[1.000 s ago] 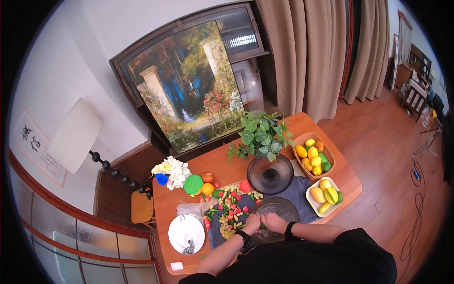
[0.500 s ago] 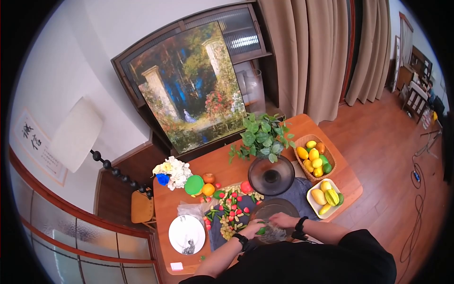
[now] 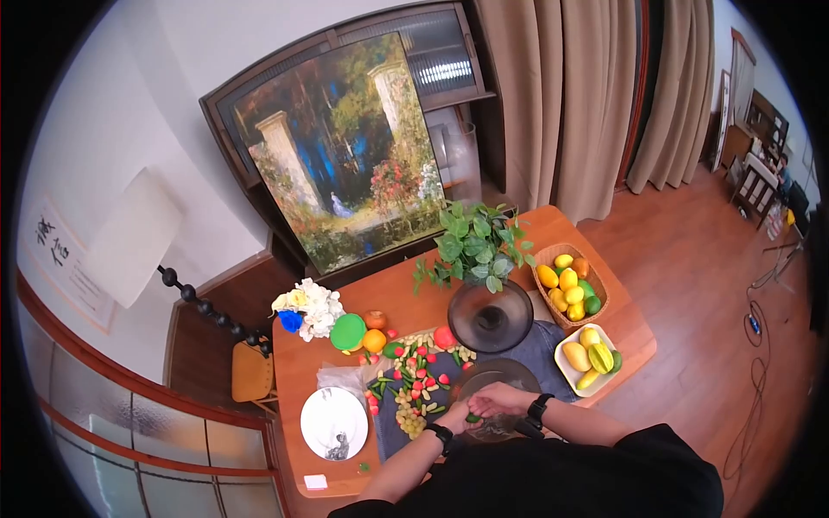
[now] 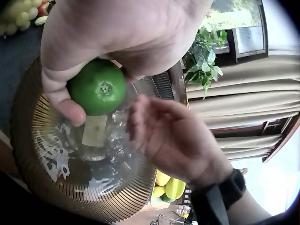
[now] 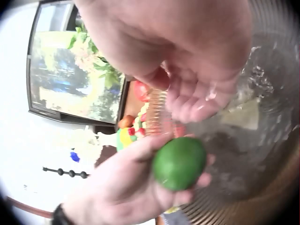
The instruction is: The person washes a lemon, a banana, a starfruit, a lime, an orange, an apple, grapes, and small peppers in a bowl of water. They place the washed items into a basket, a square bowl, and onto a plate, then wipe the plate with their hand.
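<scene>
My left hand (image 3: 453,418) grips a smooth green lime (image 4: 97,89), thumb and fingers round its sides, over a ribbed glass bowl (image 4: 133,194). Clear water ripples in the bowl, and a pale rectangular patch (image 4: 95,131) shows through it. Close beside the lime is my right hand (image 3: 503,400), cupped over the water with nothing in its grasp. In the right wrist view its fingers (image 5: 199,101) look wet and loosely bent, a little apart from the lime.
Left of the bowl, strawberries, green peppers, peanuts and grapes (image 3: 413,421) lie on a dark cloth. A white plate (image 3: 324,439) is farther left. Behind stands a dark glass dish (image 3: 514,332) near a leafy plant (image 3: 475,246). Fruit fills a basket (image 3: 557,318) and a tray (image 3: 580,390) at right.
Both hands were together over the bowl, then moved apart, the left keeping the lime. Now the right hand has come back close to the left and turned its palm upward.
</scene>
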`<state>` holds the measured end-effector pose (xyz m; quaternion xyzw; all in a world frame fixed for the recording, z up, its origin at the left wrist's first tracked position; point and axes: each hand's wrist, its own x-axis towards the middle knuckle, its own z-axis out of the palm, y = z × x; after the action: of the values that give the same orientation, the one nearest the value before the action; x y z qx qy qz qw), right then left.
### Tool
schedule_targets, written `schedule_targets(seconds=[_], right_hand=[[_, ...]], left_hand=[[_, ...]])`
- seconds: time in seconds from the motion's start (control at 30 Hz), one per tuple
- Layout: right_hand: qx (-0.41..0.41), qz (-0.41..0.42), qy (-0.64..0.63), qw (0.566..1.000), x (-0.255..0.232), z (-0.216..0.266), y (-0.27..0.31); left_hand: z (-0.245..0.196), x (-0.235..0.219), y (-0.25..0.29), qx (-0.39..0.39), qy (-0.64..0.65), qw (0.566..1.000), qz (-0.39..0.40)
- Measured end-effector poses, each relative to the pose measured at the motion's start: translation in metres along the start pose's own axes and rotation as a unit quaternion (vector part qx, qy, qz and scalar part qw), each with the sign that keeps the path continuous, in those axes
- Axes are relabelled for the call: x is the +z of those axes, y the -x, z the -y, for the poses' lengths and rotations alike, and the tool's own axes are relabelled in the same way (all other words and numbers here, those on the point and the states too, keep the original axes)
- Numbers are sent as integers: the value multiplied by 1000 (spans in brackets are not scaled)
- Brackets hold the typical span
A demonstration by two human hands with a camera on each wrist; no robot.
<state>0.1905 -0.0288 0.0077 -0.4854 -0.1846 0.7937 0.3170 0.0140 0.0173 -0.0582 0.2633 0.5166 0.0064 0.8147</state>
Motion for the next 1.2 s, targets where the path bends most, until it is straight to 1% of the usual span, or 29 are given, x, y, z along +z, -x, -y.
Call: schedule_targets(seconds=[0.03,0.1,0.17,0.2,0.23,0.3,0.33,0.4,0.43,0.47,0.5,0.53,0.6,0.63,0.67,0.7,0.73,0.77,0.8,0.83,0.87,0.9,0.93,0.97,1.0,1.03,1.07,1.17,1.2], right_hand=[[-24,3,58,998,6,4,4],[-48,6,116,992,5,4,4],[-83,-84,174,978,-15,-8,-12],[-146,-196,374,895,-38,-18,-24],[-145,-194,374,895,-49,-26,-27],[-142,-299,569,753,-62,-38,-32],[-142,-299,569,753,-68,-44,-36],[-34,-336,531,777,-69,-49,-40],[-35,-336,530,778,-66,-47,-40],[-39,-256,391,883,-62,-45,-40],[-40,-166,238,956,-52,-39,-35],[-39,-166,237,956,-38,-29,-27],[-67,-30,118,990,-15,-15,-13],[-67,-30,118,990,-15,-16,-12],[-167,-85,289,939,-15,-15,-12],[-261,-137,447,844,-14,-13,-13],[-262,-138,447,844,-20,-20,-19],[-299,-188,529,771,-25,-27,-22],[-332,-236,604,685,-29,-31,-26],[-333,-235,604,685,-19,-19,-16],[-174,-176,480,841,-11,-8,-5],[-1,-105,324,940,-5,0,4],[-1,-105,325,940,-9,-3,-1],[68,-50,219,972,-14,-8,-10],[135,6,108,985,-16,-8,-11],[136,7,110,985,-18,-8,-13],[154,22,86,984,-20,-8,-14],[170,37,50,984,-25,-5,-12],[166,36,38,985,-26,-3,-12]], left_hand=[[-1,1,1,38,-1,999,25],[-5,6,4,11,50,998,31],[-8,10,7,-18,54,998,5],[-8,8,7,-19,55,998,5],[-9,4,7,-20,12,1000,17],[-8,-1,5,-21,-31,999,29],[-6,-1,3,-9,-25,999,24],[-2,-1,2,3,-21,1000,18],[0,0,1,15,8,1000,3],[0,-1,0,27,38,999,-12],[0,-3,0,27,38,999,-12],[0,-5,-2,21,38,999,-5],[3,-3,-2,13,39,999,3],[2,0,-1,9,40,999,5],[-2,2,0,7,41,999,6],[-9,5,4,8,40,999,6],[-15,8,9,-37,49,997,38],[-20,10,14,-83,58,992,69],[-22,11,14,-81,58,993,68],[-22,11,13,-63,49,993,91],[-20,12,13,-46,41,992,113],[-22,14,15,-45,42,992,113],[-27,15,16,2,-64,995,82],[-30,17,18,48,-169,983,51],[-25,18,14,48,-169,983,50],[-20,22,9,253,-325,910,-48],[-17,21,6,437,-457,762,-143],[-41,49,61,392,-499,765,-105],[-37,43,52,392,-500,765,-106]])
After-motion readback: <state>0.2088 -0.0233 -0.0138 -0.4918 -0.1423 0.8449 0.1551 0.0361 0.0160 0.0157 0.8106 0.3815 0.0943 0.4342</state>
